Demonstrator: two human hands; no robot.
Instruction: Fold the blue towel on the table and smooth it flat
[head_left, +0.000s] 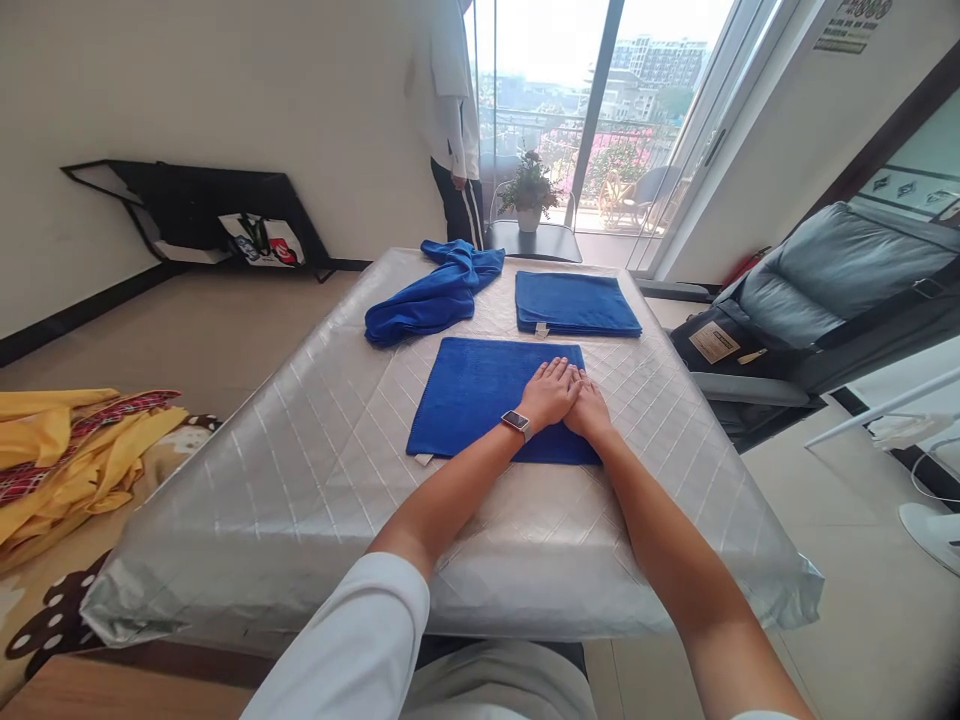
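A blue cloth (480, 390), folded flat into a rectangle with a white tag at its near left corner, lies on the silver-covered table (300, 480). Both hands rest on its right part. My left hand (551, 390), below a wristwatch (516, 422), is laid flat with its fingers stretched out. Close against it, my right hand (589, 408) also lies flat near the cloth's right edge, its fingertips partly hidden by the left hand. Beyond them sits a neat stack of folded blue cloths (577, 302). To its left is a crumpled blue cloth heap (431, 295).
A person (455, 130) stands past the table's far end, beside a chair (536, 242) bearing a potted plant (529, 205). At right is a grey armchair (840, 270) with a black bag (720, 345). Yellow cloths (97, 460) lie at left.
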